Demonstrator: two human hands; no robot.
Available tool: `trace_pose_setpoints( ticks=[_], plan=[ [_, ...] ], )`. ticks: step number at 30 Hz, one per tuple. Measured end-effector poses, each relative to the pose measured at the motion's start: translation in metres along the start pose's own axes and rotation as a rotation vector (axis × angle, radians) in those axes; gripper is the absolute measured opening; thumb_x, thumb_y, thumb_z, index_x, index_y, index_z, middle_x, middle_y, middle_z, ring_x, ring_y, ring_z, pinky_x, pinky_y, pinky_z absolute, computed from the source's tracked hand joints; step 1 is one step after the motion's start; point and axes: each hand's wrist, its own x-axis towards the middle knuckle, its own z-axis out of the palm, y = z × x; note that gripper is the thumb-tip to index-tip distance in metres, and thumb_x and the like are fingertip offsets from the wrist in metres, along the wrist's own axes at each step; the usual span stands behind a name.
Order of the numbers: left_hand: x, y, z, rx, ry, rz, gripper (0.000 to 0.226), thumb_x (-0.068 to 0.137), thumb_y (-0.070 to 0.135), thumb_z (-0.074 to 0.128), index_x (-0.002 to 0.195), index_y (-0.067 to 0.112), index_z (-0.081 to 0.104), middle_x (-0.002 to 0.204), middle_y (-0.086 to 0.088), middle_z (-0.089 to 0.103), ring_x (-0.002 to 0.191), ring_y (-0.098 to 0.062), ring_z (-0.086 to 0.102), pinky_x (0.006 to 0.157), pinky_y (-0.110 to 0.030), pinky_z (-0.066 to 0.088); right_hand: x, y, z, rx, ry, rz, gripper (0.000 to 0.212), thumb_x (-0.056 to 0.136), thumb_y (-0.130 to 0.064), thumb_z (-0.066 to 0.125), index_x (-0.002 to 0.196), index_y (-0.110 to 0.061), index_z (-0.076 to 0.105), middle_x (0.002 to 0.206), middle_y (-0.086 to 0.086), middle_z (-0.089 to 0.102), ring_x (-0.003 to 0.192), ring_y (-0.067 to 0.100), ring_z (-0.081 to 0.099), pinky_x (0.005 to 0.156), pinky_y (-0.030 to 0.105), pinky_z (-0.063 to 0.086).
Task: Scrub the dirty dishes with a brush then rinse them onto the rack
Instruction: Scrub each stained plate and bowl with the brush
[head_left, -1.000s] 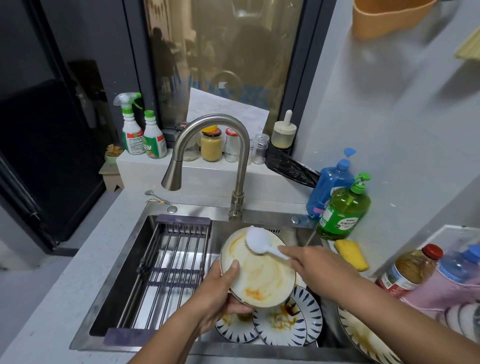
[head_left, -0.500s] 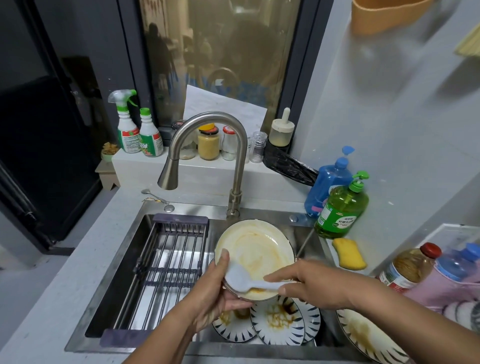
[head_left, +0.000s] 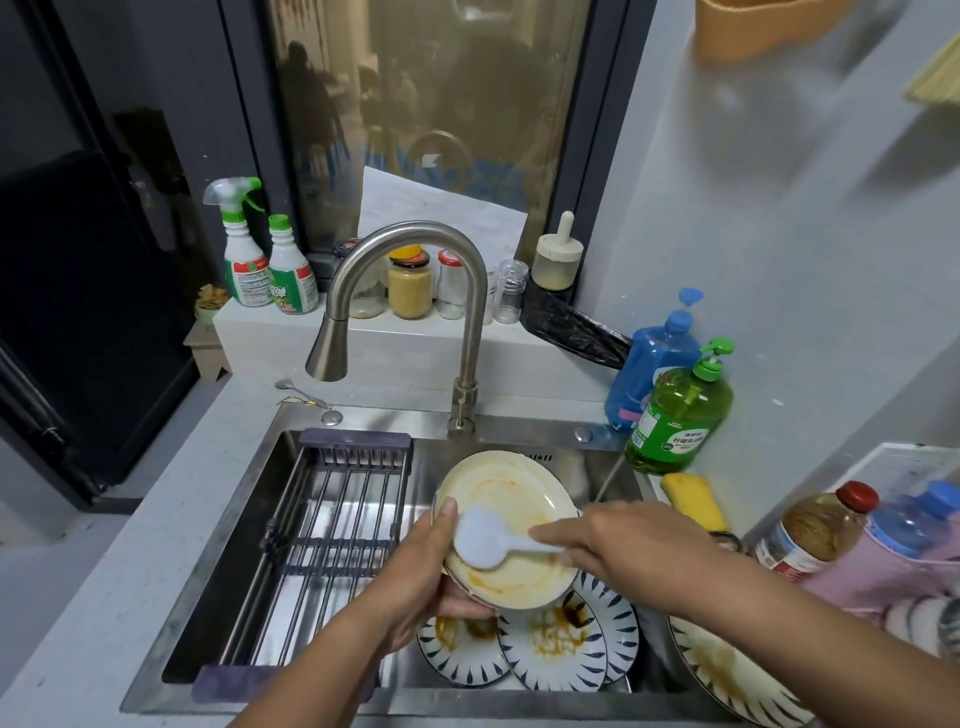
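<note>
A cream plate (head_left: 511, 499) smeared with orange sauce is tilted over the sink. My left hand (head_left: 415, 582) grips its lower left rim, thumb on the face. My right hand (head_left: 618, 545) holds the handle of a white brush (head_left: 480, 543), whose round head presses on the plate's lower left part. Below them, blue-patterned dirty plates (head_left: 553, 644) lie in the sink (head_left: 228, 545). A dark wire rack (head_left: 322, 540) spans the sink's left half and holds nothing.
A curved steel faucet (head_left: 415, 291) rises behind the sink, with no water running. Green soap bottle (head_left: 678, 415), blue bottle (head_left: 649, 358) and yellow sponge (head_left: 693, 499) stand at the right. Another dirty plate (head_left: 727, 670) lies at the lower right. Jars and spray bottles line the back ledge.
The brush head has travelled from the plate's top edge down to its lower left part. The plate has tipped back a little and stays in my left hand.
</note>
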Motion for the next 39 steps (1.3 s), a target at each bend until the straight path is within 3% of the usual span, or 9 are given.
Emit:
trace_pose_setpoints(
  ticks=[2,10,14,18,24,29,31,35,39],
  plan=[
    [-0.001,-0.003,0.002,0.028,-0.023,0.006,0.054,0.099,0.056,0.047,0.141,0.022,0.047,0.134,-0.017,0.060,0.100,-0.044,0.074,0.069,-0.058,0.062,0.010,-0.003,-0.002,-0.036,0.044,0.030,0.042,0.107,-0.044,0.037,0.147,-0.058,0.032,0.101,-0.006,0.052,0.099,0.026,0.063,0.076,0.038,0.050],
    [-0.002,0.001,0.003,0.042,0.115,0.109,0.038,0.103,0.048,0.048,0.133,0.024,0.051,0.121,-0.007,0.067,0.093,-0.032,0.077,0.068,-0.054,0.064,0.016,0.009,0.000,-0.241,0.029,0.257,0.058,0.100,-0.007,0.041,0.146,-0.042,0.034,0.122,0.007,0.059,0.107,0.032,0.065,0.070,0.036,0.044],
    [0.002,0.002,0.000,0.105,0.237,0.200,0.038,0.104,0.048,0.048,0.135,0.027,0.049,0.124,0.000,0.062,0.101,-0.028,0.073,0.068,-0.055,0.064,0.000,-0.006,0.007,0.009,-0.123,0.194,0.035,0.104,-0.025,0.044,0.132,-0.040,0.056,0.117,0.000,0.065,0.104,0.023,0.063,0.079,0.035,0.049],
    [0.002,0.000,0.003,0.100,0.232,0.213,0.035,0.104,0.048,0.045,0.133,0.029,0.048,0.120,0.005,0.062,0.098,-0.025,0.072,0.069,-0.054,0.064,-0.003,-0.025,0.013,0.266,-0.155,0.154,0.038,0.104,-0.037,0.046,0.141,-0.046,0.050,0.130,-0.004,0.062,0.114,0.020,0.060,0.098,0.041,0.051],
    [-0.001,0.001,0.003,0.120,0.200,0.187,0.039,0.103,0.051,0.047,0.137,0.031,0.049,0.128,-0.001,0.061,0.104,-0.028,0.072,0.069,-0.053,0.064,0.004,0.003,0.013,-0.062,0.006,0.322,0.050,0.102,-0.010,0.043,0.140,-0.042,0.045,0.118,0.002,0.064,0.104,0.026,0.063,0.076,0.036,0.049],
    [-0.005,-0.001,0.015,0.083,0.084,0.112,0.036,0.101,0.052,0.048,0.128,0.030,0.054,0.121,-0.002,0.067,0.092,-0.024,0.078,0.075,-0.059,0.062,0.022,-0.001,0.007,0.284,0.142,0.212,0.036,0.106,-0.036,0.043,0.138,-0.048,0.050,0.112,-0.001,0.065,0.091,0.021,0.067,0.078,0.038,0.057],
    [-0.004,-0.003,0.015,0.056,0.067,0.087,0.042,0.099,0.054,0.047,0.129,0.026,0.055,0.120,-0.008,0.070,0.095,-0.030,0.077,0.078,-0.060,0.062,0.025,-0.009,0.011,0.424,0.080,0.156,0.038,0.104,-0.041,0.048,0.140,-0.052,0.050,0.100,-0.010,0.067,0.082,0.015,0.067,0.072,0.033,0.054],
    [-0.003,-0.003,0.013,-0.023,0.014,0.027,0.061,0.092,0.066,0.043,0.134,0.023,0.054,0.115,-0.014,0.076,0.099,-0.042,0.074,0.072,-0.048,0.064,0.026,-0.007,0.018,0.592,0.008,0.100,0.038,0.101,-0.044,0.055,0.137,-0.052,0.054,0.104,-0.016,0.068,0.092,0.009,0.066,0.085,0.029,0.055],
    [-0.003,-0.003,0.011,-0.101,-0.020,-0.026,0.073,0.090,0.074,0.035,0.133,0.018,0.053,0.115,-0.020,0.075,0.099,-0.044,0.074,0.068,-0.047,0.064,0.019,0.001,0.014,0.557,-0.095,0.027,0.037,0.101,-0.041,0.056,0.137,-0.050,0.056,0.081,-0.026,0.052,0.074,-0.003,0.052,0.068,0.014,0.041]
  ],
)
